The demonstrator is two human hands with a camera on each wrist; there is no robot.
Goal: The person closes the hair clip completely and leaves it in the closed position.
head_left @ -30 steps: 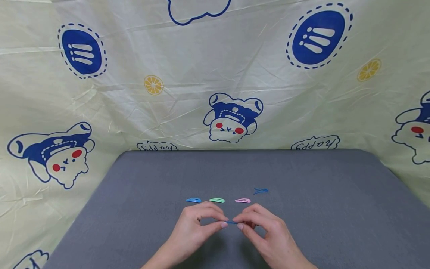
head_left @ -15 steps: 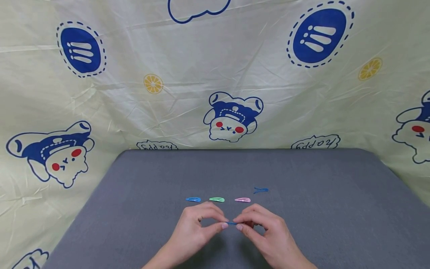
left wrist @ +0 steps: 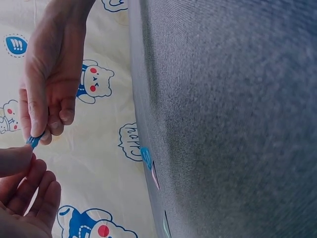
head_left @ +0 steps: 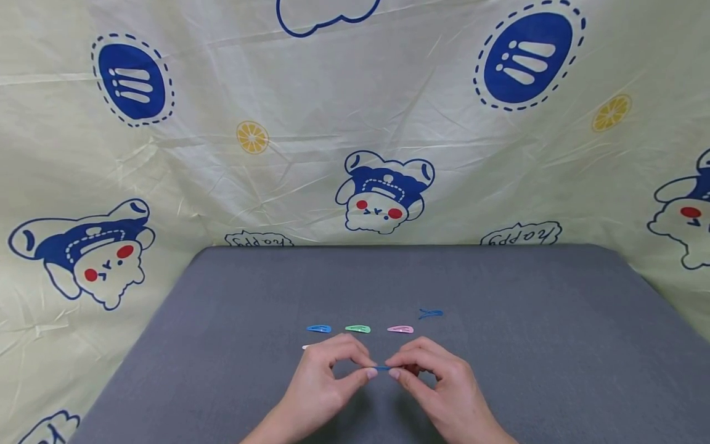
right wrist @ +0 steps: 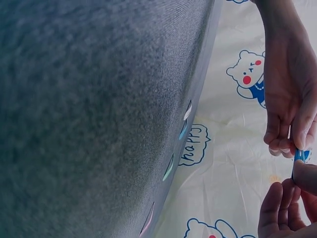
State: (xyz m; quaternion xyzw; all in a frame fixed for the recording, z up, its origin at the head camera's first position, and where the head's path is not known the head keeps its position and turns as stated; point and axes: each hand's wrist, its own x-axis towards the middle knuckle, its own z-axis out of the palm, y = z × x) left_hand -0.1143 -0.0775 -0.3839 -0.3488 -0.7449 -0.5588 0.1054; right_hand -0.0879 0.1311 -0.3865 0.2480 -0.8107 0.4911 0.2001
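Note:
Between my hands, above the grey table, is a blue hair clip. My left hand pinches one end of it between thumb and fingertips, and my right hand pinches the other. The left wrist view shows the clip's slotted blue body between the two thumbs. Most of it is covered by fingers. Just beyond the hands, a blue clip, a green clip and a pink clip lie in a row.
Behind the row to the right lies another blue clip with its arms spread. A whitish clip lies at the left, mostly hidden behind my left hand in the head view. A patterned cloth hangs beyond the table's far edge.
Both hands keep their pinch on the blue hair clip, nearly still. My left hand has shifted slightly, and the tip of a whitish clip now shows beside it.

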